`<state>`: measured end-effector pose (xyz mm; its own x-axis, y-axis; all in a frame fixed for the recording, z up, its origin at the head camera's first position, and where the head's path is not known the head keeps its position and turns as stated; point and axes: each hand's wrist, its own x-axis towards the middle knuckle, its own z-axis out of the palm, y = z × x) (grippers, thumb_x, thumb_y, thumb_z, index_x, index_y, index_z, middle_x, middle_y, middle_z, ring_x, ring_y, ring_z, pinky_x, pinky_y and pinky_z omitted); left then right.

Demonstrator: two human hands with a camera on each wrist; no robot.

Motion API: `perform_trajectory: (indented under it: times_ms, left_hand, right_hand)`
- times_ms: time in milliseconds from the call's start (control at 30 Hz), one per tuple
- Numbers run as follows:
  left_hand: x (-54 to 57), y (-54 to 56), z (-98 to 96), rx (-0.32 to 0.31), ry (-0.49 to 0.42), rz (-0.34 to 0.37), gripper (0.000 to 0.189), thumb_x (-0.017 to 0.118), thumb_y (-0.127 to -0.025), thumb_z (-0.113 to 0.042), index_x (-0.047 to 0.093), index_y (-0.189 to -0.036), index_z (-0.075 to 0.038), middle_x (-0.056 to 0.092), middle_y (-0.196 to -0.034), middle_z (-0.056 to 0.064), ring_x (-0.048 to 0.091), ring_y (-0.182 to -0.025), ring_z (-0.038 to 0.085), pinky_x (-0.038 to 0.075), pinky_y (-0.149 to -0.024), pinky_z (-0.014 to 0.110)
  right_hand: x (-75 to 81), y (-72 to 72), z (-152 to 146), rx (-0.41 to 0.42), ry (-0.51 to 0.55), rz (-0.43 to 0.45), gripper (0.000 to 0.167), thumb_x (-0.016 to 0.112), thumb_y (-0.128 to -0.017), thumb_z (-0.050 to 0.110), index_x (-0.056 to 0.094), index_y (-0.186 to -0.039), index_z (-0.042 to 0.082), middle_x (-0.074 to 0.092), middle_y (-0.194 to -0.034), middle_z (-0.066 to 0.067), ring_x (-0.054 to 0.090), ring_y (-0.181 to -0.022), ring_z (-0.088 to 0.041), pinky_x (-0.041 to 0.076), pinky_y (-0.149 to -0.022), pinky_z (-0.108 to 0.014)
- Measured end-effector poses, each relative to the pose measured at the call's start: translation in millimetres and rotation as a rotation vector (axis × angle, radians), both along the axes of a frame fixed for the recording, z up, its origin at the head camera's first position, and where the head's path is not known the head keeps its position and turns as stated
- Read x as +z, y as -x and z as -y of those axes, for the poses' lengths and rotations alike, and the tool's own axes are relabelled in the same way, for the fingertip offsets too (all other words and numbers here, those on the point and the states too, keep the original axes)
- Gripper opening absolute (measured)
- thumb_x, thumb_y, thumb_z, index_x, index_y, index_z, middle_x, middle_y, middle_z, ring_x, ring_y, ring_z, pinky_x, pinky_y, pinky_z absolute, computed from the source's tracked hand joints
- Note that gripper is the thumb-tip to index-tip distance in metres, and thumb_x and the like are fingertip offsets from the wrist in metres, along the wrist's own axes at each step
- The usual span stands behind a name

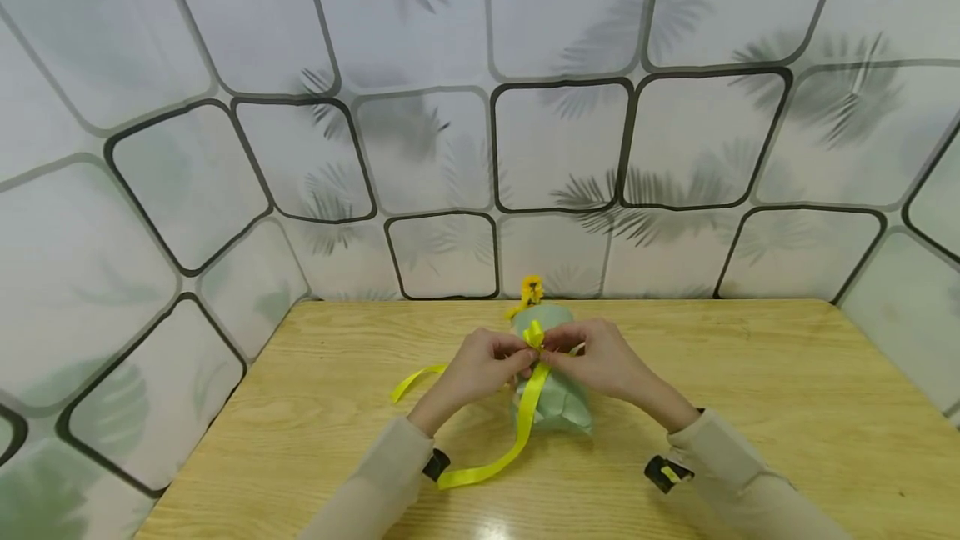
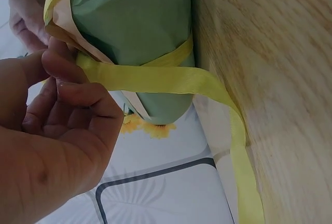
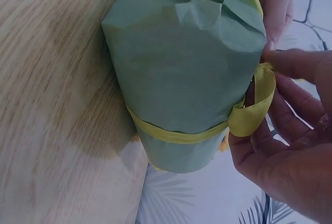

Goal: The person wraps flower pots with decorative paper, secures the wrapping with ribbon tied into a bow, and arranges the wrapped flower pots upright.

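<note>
A bouquet wrapped in green paper (image 1: 564, 402) lies on the table, with yellow flowers (image 1: 532, 288) showing at its far end. Round its middle runs a yellow ribbon (image 1: 528, 415), which the right wrist view shows as a band with a loop (image 3: 254, 111) at the side. My left hand (image 1: 483, 367) pinches the ribbon near the knot, thumb against fingers. From the opposite side my right hand (image 1: 609, 363) pinches the ribbon's loop between thumb and fingers. The fingertips of both hands nearly meet over the wrapper, and they partly hide the knot.
The wooden table (image 1: 750, 407) spreads around the bouquet. One ribbon tail curves toward the near side; another ribbon end (image 1: 412, 382) sticks out left of the left hand. Behind the table stands a patterned curtain (image 1: 558, 148) with dark outlines and leaf prints.
</note>
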<state>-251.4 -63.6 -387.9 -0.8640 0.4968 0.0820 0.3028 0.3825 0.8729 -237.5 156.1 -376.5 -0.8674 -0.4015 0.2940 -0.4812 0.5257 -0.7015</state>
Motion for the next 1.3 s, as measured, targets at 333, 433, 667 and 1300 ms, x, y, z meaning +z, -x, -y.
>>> perform_trajectory:
  times_ms: [333,433,667,1300]
  left_hand:
    - [15.4,5.0,13.7,0.058,0.088,-0.054,0.017,0.071,-0.097,-0.035,0.079,-0.096,-0.020,0.076,-0.085,0.001,0.062,-0.070,0.011,0.050,-0.059,0.027]
    - [26.8,5.3,14.2,0.127,0.090,-0.114,0.023,0.074,-0.094,-0.040,0.075,-0.103,-0.019,0.073,-0.092,0.001,0.061,-0.077,0.014,0.049,-0.063,0.028]
    - [27.9,8.5,-1.8,0.051,0.053,-0.151,0.023,0.074,-0.095,-0.034,0.075,-0.112,-0.018,0.075,-0.110,0.000,0.067,-0.094,0.015,0.057,-0.076,0.030]
    - [11.7,15.5,-2.8,0.054,-0.330,0.292,0.020,0.050,-0.109,-0.023,0.053,-0.122,-0.008,0.077,-0.095,0.000,0.058,-0.070,0.012,0.045,-0.064,0.024]
  right_hand:
    - [-2.4,-0.2,1.2,-0.022,0.011,-0.017,0.010,0.071,-0.094,0.007,0.079,-0.101,0.006,0.078,-0.089,-0.004,0.071,-0.082,-0.013,0.058,-0.069,-0.022]
    - [-1.2,-0.3,0.6,-0.021,0.007,-0.024,0.011,0.071,-0.093,0.007,0.079,-0.101,0.006,0.078,-0.089,-0.005,0.071,-0.082,-0.013,0.058,-0.070,-0.023]
    - [-1.4,0.0,1.1,-0.014,0.008,-0.077,0.013,0.069,-0.091,0.003,0.078,-0.101,0.005,0.078,-0.088,-0.005,0.072,-0.080,-0.014,0.058,-0.068,-0.023]
    - [-3.6,-7.0,-0.3,-0.057,-0.001,-0.106,0.017,0.066,-0.086,-0.005,0.073,-0.085,0.010,0.074,-0.085,-0.001,0.068,-0.080,-0.010,0.056,-0.069,-0.023]
